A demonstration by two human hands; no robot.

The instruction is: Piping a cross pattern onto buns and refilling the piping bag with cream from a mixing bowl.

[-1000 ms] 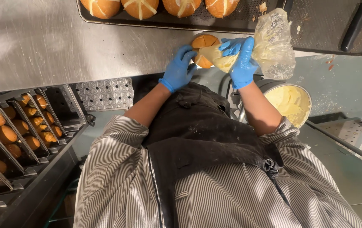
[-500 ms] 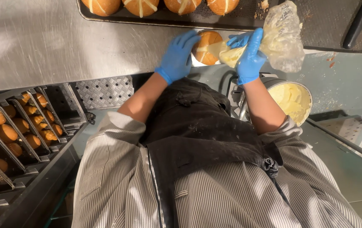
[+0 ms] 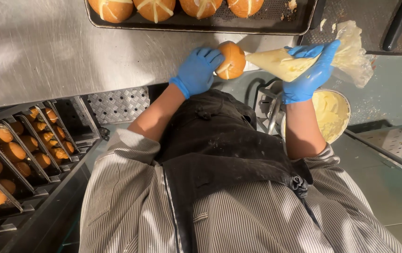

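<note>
Steel bench (image 3: 51,51) runs across the top of the head view, with a dark baking tray (image 3: 276,21) of cross-marked buns (image 3: 155,8) at its far edge. Her left hand (image 3: 196,71), blue-gloved, curls around a single bun (image 3: 231,60) on the bench beside the tray. Right hand (image 3: 311,75) is clenched round a piping bag (image 3: 285,63) of pale cream, nozzle aimed at that bun and just short of it. Below sits a bowl (image 3: 330,112) of cream; racks (image 3: 18,154) of buns wait at left, so plenty seems left to fill.
</note>
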